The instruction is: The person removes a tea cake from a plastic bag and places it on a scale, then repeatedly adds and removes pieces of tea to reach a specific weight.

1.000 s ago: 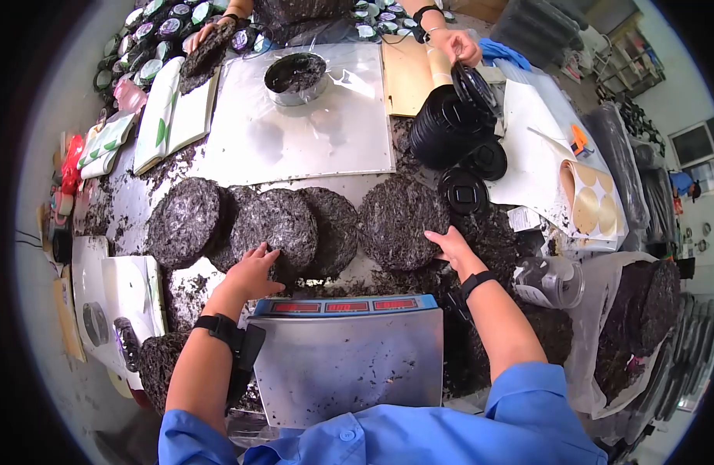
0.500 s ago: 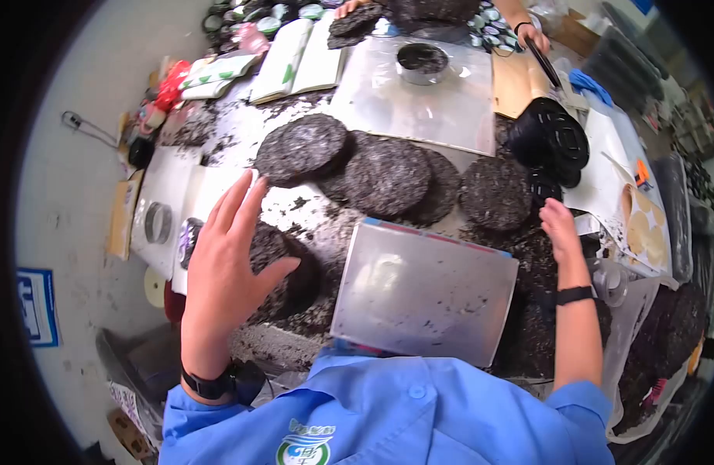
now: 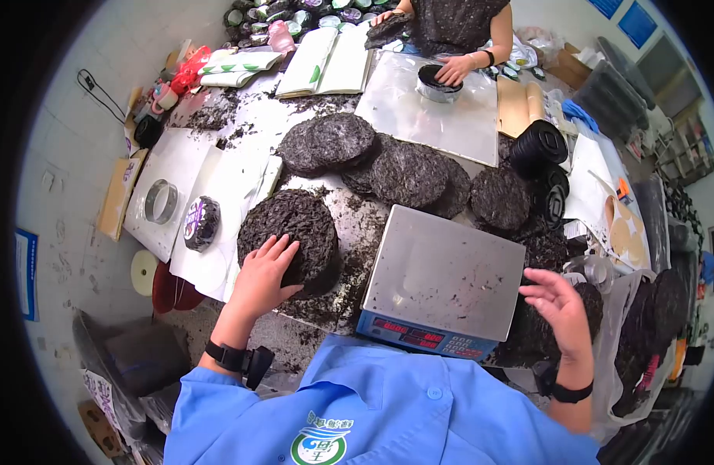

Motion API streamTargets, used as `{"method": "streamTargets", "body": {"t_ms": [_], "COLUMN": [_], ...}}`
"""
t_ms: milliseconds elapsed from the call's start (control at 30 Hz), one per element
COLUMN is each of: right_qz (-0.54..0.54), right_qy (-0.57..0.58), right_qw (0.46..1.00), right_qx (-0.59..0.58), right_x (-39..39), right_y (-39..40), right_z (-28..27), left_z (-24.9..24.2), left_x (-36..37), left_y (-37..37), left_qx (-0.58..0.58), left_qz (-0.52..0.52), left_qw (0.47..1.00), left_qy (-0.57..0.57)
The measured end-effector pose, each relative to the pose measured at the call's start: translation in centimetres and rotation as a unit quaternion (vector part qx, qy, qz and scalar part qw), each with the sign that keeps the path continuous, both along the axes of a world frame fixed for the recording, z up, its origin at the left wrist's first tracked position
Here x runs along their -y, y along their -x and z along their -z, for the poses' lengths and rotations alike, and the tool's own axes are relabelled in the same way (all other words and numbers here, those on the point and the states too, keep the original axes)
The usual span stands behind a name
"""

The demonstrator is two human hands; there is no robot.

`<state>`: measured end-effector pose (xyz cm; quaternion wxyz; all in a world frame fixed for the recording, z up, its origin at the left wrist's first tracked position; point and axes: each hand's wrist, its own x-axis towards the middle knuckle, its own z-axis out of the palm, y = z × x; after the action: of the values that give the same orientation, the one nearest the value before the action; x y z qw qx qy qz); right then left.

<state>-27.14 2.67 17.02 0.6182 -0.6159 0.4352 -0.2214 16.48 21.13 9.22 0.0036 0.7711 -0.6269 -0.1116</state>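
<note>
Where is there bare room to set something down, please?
The scale plate, between left hand and right hand, is nearly bare; the pale board is free between round tin and dark discs. The discs crowd close together.

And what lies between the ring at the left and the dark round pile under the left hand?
A purple-marked round package, on white paper; the head view shows it.

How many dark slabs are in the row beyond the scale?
5 visible: leftmost slab, middle slab, one partly covered between them, another partly covered right of the middle, and the rightmost slab. More may be hidden underneath.
</note>
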Motion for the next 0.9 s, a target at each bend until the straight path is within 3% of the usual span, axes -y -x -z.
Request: {"method": "streamTargets", "body": {"t_ms": [100, 233, 300, 400, 467, 567, 667, 767, 900], "right_qz": [0.002, -0.037, -0.011, 0.029, 0.032, 0.041, 0.0, 0.025, 0.021], "right_qy": [-0.047, 0.055, 0.02, -0.019, -0.014, -0.006, -0.022, -0.029, -0.031], "right_qw": [0.999, 0.997, 1.0, 0.998, 0.999, 0.999, 0.976, 0.979, 0.986], "right_qx": [0.007, -0.038, -0.011, 0.046, 0.022, -0.008, -0.215, -0.198, -0.161], "right_x": [-2.1, -3.1, -2.6, -1.4, -0.5, 1.5, 2.5, 2.2, 2.5], "right_y": [-0.4, -2.9, -4.6, -7.2, -7.8, -5.6, -2.5, -1.3, 0.2], "right_z": [1.8, 3.5, 3.3, 4.4, 5.6, 9.9, 15.4, 19.3, 19.2], "left_z": [1.8, 2.0, 0.2, -0.9, -0.1, 3.9, 8.1, 10.3, 10.5], "left_x": [-0.8, -0.6, 0.1, 1.7, 3.1, 5.3, 6.2, 5.9, 6.4], "left_y": [0.4, 1.8, 3.5, 7.9, 12.0, 16.5, 18.6, 19.1, 18.9], "left_qx": [0.04, 0.1, 0.115, 0.078, 0.017, -0.029, -0.055, -0.063, -0.083], "left_qz": [0.004, 0.0, 0.02, 0.15, 0.234, 0.303, 0.342, 0.342, 0.347], "left_qw": [0.998, 0.985, 0.97, 0.939, 0.921, 0.929, 0.931, 0.93, 0.928], "left_qy": [0.045, 0.14, 0.214, 0.299, 0.31, 0.209, 0.113, 0.119, 0.104]}}
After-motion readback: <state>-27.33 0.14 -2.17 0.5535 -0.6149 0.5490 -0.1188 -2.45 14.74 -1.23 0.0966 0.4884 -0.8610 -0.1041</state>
